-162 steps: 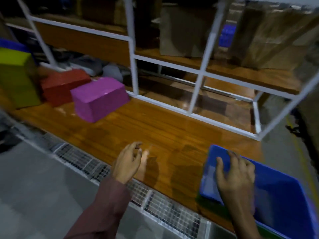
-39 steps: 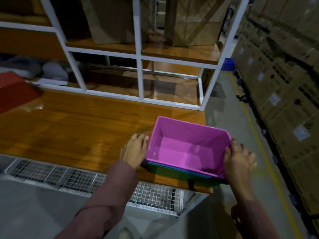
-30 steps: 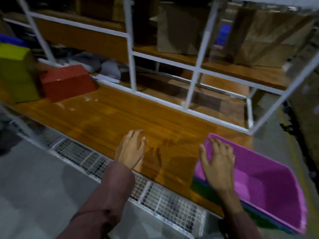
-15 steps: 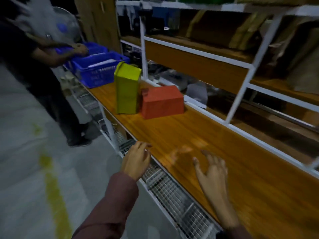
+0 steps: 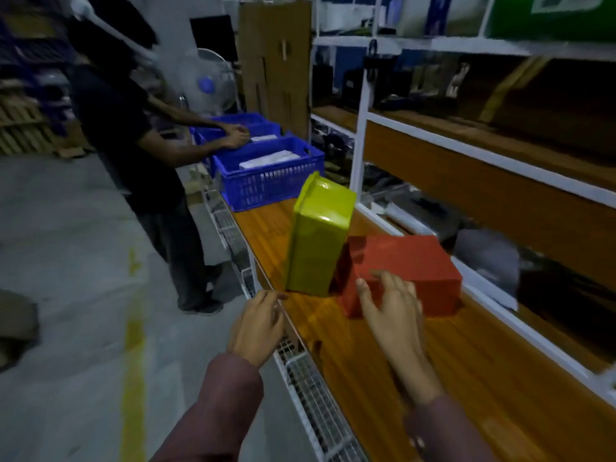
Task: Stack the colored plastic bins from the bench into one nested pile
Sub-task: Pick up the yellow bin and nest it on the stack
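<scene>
On the wooden bench (image 5: 383, 371), the red bin (image 5: 410, 271) lies upside down beside the yellow-green bin (image 5: 316, 241) (stood on end). The right hand (image 5: 391, 308), fingers spread, reaches its near corner, seemingly touching. The left hand (image 5: 258, 328) hovers loosely open at the bench edge, empty.

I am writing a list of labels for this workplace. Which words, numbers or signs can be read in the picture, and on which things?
No text can be read in this picture.
Green box on the top shelf: a white mark, too blurred to read.
Blue crate: white papers inside, too small to read.
Yellow bin and red bin: no label shows.
</scene>
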